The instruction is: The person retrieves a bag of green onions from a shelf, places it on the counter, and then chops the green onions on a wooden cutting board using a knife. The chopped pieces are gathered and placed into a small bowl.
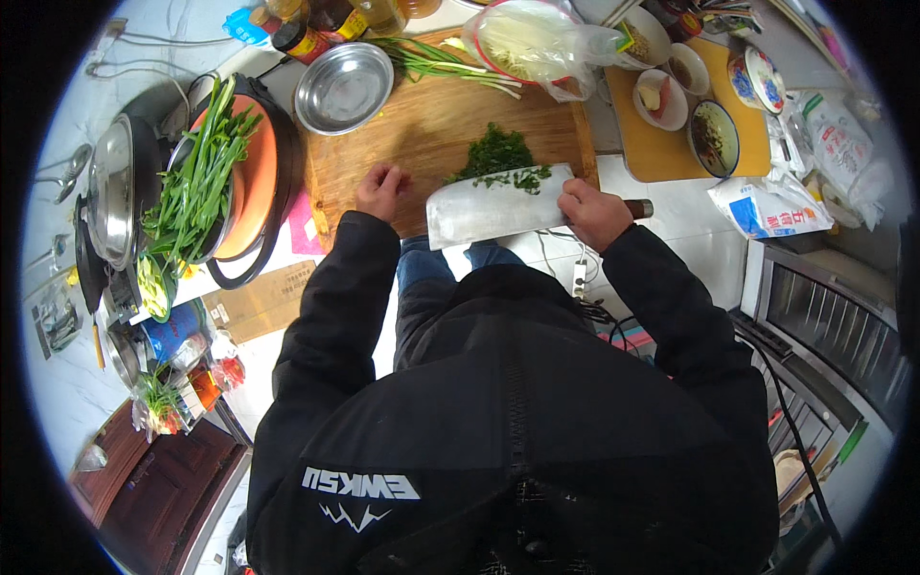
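Observation:
My right hand [595, 213] grips a broad metal cleaver [496, 208] where the blade meets the dark wooden handle. The blade lies nearly flat, reaching left over the near edge of the wooden cutting board [424, 136]. Bits of chopped greens cling along its far side. Just beyond the blade is a pile of finely chopped dark-green leaves [499, 151] on the board. My left hand [383, 190] is at the board's near left part, left of the cleaver's tip and apart from it. Its fingers are curled in, and nothing shows in them.
A steel bowl [345, 88] and scallions [449, 65] lie along the board's far side, near a plastic-covered basin [521, 39]. Long greens [205, 172] fill a pot at left. Small bowls [661, 99] stand on a yellow board [647, 154] at right. A power strip [579, 279] hangs below.

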Tool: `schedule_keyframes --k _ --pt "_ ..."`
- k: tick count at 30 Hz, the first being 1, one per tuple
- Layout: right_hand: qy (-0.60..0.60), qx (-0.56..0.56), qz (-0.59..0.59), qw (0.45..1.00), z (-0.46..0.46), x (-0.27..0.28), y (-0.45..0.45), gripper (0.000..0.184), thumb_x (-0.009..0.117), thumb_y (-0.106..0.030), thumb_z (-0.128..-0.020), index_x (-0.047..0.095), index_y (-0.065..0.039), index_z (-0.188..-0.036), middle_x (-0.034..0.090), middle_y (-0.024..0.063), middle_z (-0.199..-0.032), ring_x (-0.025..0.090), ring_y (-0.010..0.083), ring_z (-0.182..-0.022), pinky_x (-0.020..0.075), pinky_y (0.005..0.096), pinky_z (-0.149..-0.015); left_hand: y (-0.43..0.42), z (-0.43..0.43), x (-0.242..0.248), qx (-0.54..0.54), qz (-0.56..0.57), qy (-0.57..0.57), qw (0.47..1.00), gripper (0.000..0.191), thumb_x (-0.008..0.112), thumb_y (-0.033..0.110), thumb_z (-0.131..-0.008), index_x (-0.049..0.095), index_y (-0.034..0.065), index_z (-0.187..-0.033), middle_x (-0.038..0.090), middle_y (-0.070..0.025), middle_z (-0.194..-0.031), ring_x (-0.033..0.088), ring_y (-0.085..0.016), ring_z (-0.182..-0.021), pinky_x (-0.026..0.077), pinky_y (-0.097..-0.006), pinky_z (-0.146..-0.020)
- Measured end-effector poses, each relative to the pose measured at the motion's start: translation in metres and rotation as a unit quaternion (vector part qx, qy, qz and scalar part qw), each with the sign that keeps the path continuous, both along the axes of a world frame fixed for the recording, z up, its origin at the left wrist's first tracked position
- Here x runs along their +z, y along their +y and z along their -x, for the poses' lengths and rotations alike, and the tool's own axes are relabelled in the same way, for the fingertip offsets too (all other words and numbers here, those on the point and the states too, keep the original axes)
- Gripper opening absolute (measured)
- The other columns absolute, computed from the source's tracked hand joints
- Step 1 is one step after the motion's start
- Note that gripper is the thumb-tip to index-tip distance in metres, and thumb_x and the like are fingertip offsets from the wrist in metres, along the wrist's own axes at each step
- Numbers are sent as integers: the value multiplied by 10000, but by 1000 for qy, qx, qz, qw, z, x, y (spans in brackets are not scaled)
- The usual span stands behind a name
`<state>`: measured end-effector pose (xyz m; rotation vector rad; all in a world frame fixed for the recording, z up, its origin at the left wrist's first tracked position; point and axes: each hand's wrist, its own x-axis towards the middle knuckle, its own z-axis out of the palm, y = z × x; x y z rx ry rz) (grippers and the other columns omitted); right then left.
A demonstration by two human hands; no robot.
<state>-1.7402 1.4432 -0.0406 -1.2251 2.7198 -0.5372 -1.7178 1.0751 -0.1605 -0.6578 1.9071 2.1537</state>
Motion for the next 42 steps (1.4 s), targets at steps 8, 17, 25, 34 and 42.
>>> schedule_keyframes --k 8,17,25,34,42 --pt "5 35 20 999 1 -20 -8 138 559 -59 -757 492 -87 -874 492 86 -850 605 291 -701 499 394 -542 113 8 72 -438 406 336 728 573 509 96 -811 362 50 -1364 270 -158 -1471 189 -358 -1379 142 -481 -1125" --pt "95 50 44 993 -1 -14 -17 94 536 -165 -804 489 -96 -846 520 74 -808 632 236 -719 532 337 -546 148 20 84 -520 429 347 652 579 376 349 -929 276 56 -1418 155 -144 -1516 97 -343 -1405 14 -515 -1118" --pt "100 17 -28 994 -9 -1 -12 87 541 -140 -791 495 -91 -846 506 63 -803 624 205 -681 528 317 -537 142 34 67 -508 468 291 663 602 359 385 -942 241 63 -1436 129 -139 -1523 88 -318 -1412 33 -518 -1113" --pt "50 -93 -36 994 -33 7 29 95 522 -114 -803 478 -78 -878 505 94 -832 614 265 -732 516 374 -585 88 65 46 -459 574 273 620 487 418 308 -909 423 61 -1329 234 -143 -1482 241 -348 -1353 164 -561 -1079" --pt "-114 -335 41 934 -70 -1 36 211 594 -78 -757 517 -125 -948 540 79 -975 614 284 -816 517 396 -686 64 71 42 -336 423 266 799 275 472 162 -913 608 3 -1092 537 -180 -1231 535 -357 -1085 447 -358 -901"
